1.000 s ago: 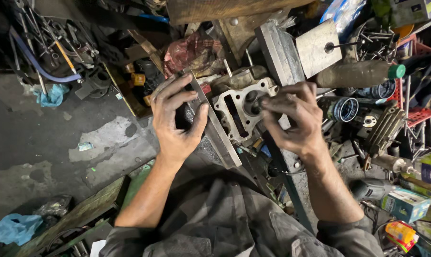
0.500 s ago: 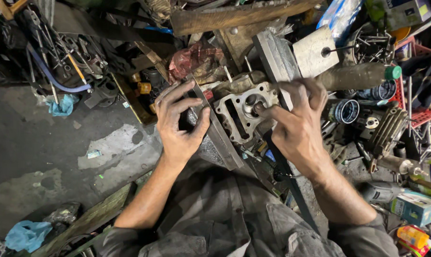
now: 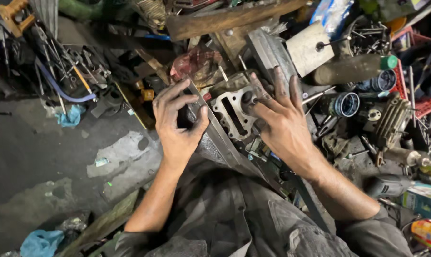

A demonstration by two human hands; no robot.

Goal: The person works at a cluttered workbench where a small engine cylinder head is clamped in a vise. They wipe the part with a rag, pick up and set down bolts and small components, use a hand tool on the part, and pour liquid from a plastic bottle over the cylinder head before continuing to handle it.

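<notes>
Packages only, all on the right side. At 4 o'clock: teal and white carton (image 3: 424, 200), boxy, lying flat. Just below at 5 o'clock: yellow and red packet (image 3: 429, 233), partly cut off. At 1 o'clock, top edge: blue and white plastic wrapper (image 3: 330, 14), crumpled.

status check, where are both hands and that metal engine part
Left hand gripping metal bar. Right hand flat on engine part, fingers spread. Clutter crowds all around.
</notes>
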